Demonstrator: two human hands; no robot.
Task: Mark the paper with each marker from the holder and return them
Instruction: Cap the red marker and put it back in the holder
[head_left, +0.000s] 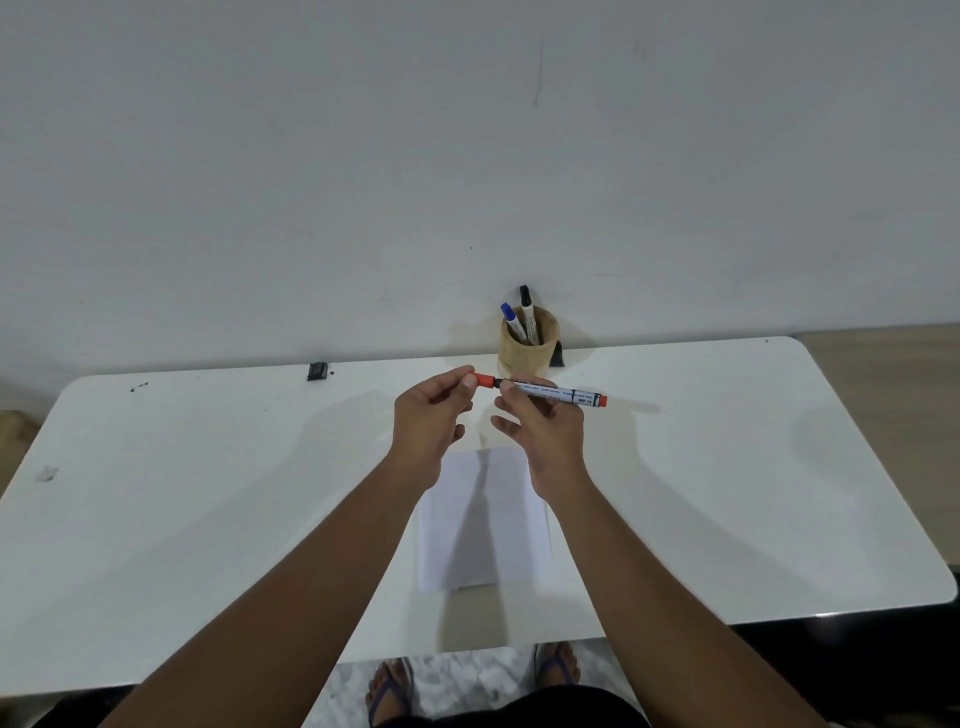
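Feet (470, 680): nearest to us, in sandals on the floor, below the table's near edge.
Table (208, 519): white, with rounded corners; we see wide bare surface to either side of our hands.
Paper (480, 525): flat on the table, under our wrists and nearer us than the fingertips.
Left hand (431, 415): thumb and forefinger pinched on the red cap (484, 380); the other fingers curl loosely.
Right hand (545, 426): thumb and forefinger closed around the marker (556, 393) near its tip end; lower fingers spread open and touch nothing.
Marker: held level above the table, its red end pointing right past our right fingers.
Cap: just off the marker's tip, with a small gap between them.
Holder (525, 353): just beyond our fingertips at the table's far edge, against the wall.
Blue marker (511, 319), black marker (527, 312): standing tilted in the holder.
Black clip (317, 371): on the far edge, well left of our left fingers.
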